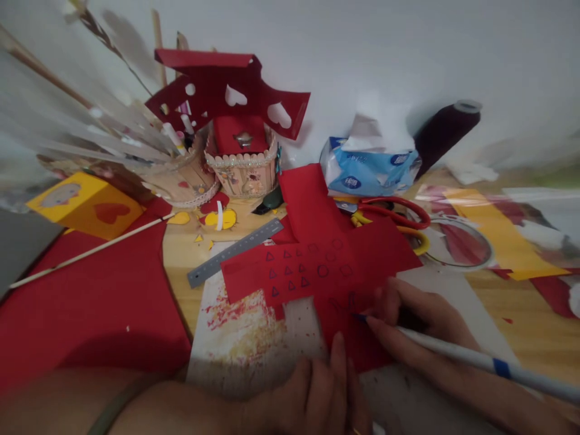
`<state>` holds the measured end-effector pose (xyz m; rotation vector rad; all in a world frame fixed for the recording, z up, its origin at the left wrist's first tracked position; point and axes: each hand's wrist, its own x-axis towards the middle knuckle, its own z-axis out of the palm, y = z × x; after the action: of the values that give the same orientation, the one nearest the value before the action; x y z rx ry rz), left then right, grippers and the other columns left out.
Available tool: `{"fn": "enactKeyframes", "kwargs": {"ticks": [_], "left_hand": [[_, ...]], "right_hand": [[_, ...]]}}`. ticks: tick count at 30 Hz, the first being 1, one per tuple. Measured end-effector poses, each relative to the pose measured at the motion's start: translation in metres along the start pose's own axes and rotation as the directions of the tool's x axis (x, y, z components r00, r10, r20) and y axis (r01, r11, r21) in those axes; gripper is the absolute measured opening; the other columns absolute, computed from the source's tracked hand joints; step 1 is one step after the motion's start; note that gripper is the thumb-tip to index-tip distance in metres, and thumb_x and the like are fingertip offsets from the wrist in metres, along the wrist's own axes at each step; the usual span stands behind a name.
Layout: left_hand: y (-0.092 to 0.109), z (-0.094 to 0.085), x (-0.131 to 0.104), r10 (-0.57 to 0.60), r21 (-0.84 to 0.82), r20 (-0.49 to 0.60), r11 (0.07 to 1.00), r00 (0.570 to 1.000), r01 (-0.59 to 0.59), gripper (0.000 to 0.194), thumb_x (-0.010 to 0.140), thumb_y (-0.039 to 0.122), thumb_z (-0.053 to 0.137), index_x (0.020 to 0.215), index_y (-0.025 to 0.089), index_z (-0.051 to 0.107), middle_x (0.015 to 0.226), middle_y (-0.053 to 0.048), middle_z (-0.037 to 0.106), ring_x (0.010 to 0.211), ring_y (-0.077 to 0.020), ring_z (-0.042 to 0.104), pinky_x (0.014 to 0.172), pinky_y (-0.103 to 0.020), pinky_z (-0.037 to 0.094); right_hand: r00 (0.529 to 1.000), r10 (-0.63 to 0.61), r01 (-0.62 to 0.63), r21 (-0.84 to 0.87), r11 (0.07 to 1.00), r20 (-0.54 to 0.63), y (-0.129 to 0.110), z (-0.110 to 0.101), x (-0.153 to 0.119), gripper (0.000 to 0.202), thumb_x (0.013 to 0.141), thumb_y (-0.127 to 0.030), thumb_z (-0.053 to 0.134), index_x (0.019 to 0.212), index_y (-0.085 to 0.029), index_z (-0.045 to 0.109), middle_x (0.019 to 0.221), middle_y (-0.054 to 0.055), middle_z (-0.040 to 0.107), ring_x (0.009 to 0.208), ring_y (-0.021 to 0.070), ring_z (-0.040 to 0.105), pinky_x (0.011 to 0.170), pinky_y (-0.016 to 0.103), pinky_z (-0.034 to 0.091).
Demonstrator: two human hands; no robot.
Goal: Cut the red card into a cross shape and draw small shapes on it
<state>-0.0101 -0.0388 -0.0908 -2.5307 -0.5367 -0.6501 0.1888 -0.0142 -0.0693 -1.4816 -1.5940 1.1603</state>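
My right hand grips a white marker with a blue band. Its blue tip touches the lower arm of a cross-shaped red paper, beside a wavy line drawn there. Rows of small blue triangles and round outlines cover the paper's left arm and middle. My left hand rests at the paper's lower left edge, index finger stretched onto it and the other fingers partly bent. Under the paper lies a white sheet smudged with red and yellow. A grey ruler lies just left of the cut-out.
Red-handled scissors and a tape roll lie to the right. Behind stand a tissue pack, a decorated wooden basket and a pen holder. At left are a yellow box, a thin stick and red sheets.
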Motion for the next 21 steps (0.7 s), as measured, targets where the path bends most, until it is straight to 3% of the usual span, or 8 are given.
{"fn": "enactKeyframes", "kwargs": {"ticks": [2,5,8,13,21], "left_hand": [[0.0,-0.001,0.0,0.007,-0.009,0.008,1.0,1.0,-0.007,0.015,0.094,0.017,0.056,0.089,0.017,0.07,0.089,-0.001,0.08,0.058,-0.0109,0.063,0.053,-0.021,0.048],[0.0,-0.002,0.002,-0.003,-0.032,0.02,0.999,1.0,0.003,0.017,0.093,0.017,0.056,0.094,0.012,0.072,0.092,-0.009,0.079,0.057,-0.0131,0.064,0.051,-0.022,0.048],[0.002,-0.004,0.002,-0.016,-0.046,0.02,0.999,1.0,0.017,0.021,0.094,0.016,0.054,0.1,0.009,0.073,0.094,-0.014,0.078,0.057,-0.0148,0.065,0.05,-0.023,0.049],[0.0,-0.009,0.004,0.017,-0.08,0.051,0.997,0.999,-0.013,0.025,0.093,0.012,0.05,0.1,0.007,0.073,0.098,-0.018,0.077,0.062,-0.0177,0.069,0.051,-0.024,0.05],[-0.003,-0.01,0.005,0.082,-0.057,0.051,0.995,0.995,-0.08,0.021,0.09,0.013,0.054,0.093,0.006,0.073,0.094,-0.02,0.077,0.057,-0.0173,0.068,0.041,-0.021,0.045]], "right_hand": [[0.997,-0.034,0.035,0.01,0.999,-0.074,0.001,-0.006,0.005,0.031,0.082,-0.032,0.063,0.06,-0.024,0.043,0.053,-0.005,0.046,0.048,0.0121,0.038,0.042,0.023,0.03],[0.958,-0.035,0.057,0.068,0.996,-0.283,0.003,-0.014,0.012,0.035,0.081,-0.038,0.068,0.056,-0.023,0.05,0.052,-0.003,0.051,0.049,0.0131,0.044,0.044,0.023,0.033],[0.926,-0.012,0.081,0.168,0.983,-0.377,0.008,-0.018,0.016,0.036,0.083,-0.045,0.071,0.06,-0.023,0.055,0.053,-0.003,0.057,0.049,0.0136,0.049,0.046,0.024,0.036],[0.954,-0.036,0.102,0.21,0.972,-0.299,0.013,-0.021,0.018,0.041,0.081,-0.054,0.074,0.064,-0.023,0.053,0.055,-0.004,0.06,0.052,0.0146,0.054,0.05,0.025,0.038],[0.991,-0.111,0.115,0.059,0.992,-0.072,-0.006,-0.007,0.011,0.033,0.083,-0.039,0.068,0.062,-0.022,0.048,0.056,-0.006,0.048,0.051,0.0108,0.038,0.045,0.023,0.028]]}}
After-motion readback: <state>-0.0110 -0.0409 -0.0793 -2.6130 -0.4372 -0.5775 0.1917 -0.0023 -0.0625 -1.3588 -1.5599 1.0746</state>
